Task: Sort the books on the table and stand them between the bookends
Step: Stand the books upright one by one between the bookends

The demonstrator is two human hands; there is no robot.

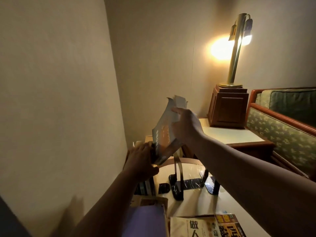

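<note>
The fingers (176,110) of the right hand (186,127) are curled over the upper edge of a paperback book (162,134). It is gripped there so that the loose pages, seen fanning above the grip, are kept together while the lower end is steered. The book is held off the table (193,202), tilted with its top leaning right and its bottom corner pointed down toward the left hand (142,161), just beside it. That hand's fingers (145,148) seem to be laid fairly straight against the standing books (145,187) by the wall, with nothing clasped, though blur leaves this uncertain. They are judged to be pressed there so that the row is kept upright and a slot is held open for the incoming volume. A dark bookend (177,178) is stood just right of that spot, a second bookend (212,184) further right, and bare tabletop is left between them. Nearer the camera, flat books (201,226) are left lying, so the sorting is judged to be partway done. The slant is probably chosen so that the corner can be entered first and the book then swung upright.
</note>
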